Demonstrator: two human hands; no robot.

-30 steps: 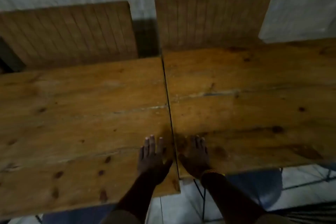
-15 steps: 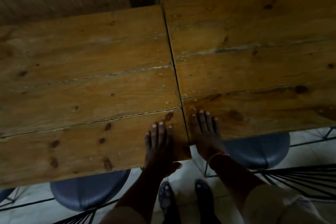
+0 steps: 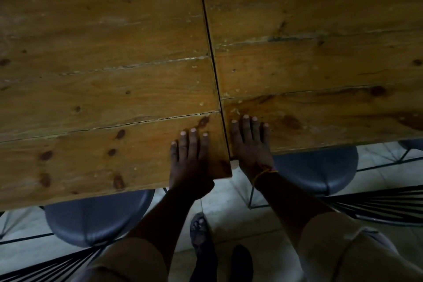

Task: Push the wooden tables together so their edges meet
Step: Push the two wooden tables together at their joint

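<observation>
Two plank-topped wooden counters fill the upper field. The left counter (image 3: 96,89) and the right counter (image 3: 320,52) stand side by side with their facing edges meeting along a thin dark seam (image 3: 214,68) that runs from the far side to the near side. The near edges are not level: the left counter's near corner reaches closer to the viewer than the right counter's.

Below the near edges, two round grey stool seats show, one under the left counter (image 3: 96,220) and one under the right counter (image 3: 320,171), on thin dark wire frames over a pale tiled floor (image 3: 229,208).

The left hand (image 3: 191,162) lies flat, palm down, on the left counter just beside the seam, fingers extended and close together, thumb hooked over the near edge; its grip holds nothing. The right hand (image 3: 250,142) lies flat on the right counter just beside the seam, fingers extended, grip likewise empty. A thin orange thread (image 3: 263,173) circles the right wrist. A sandalled foot (image 3: 200,229) shows on the floor between the forearms.
</observation>
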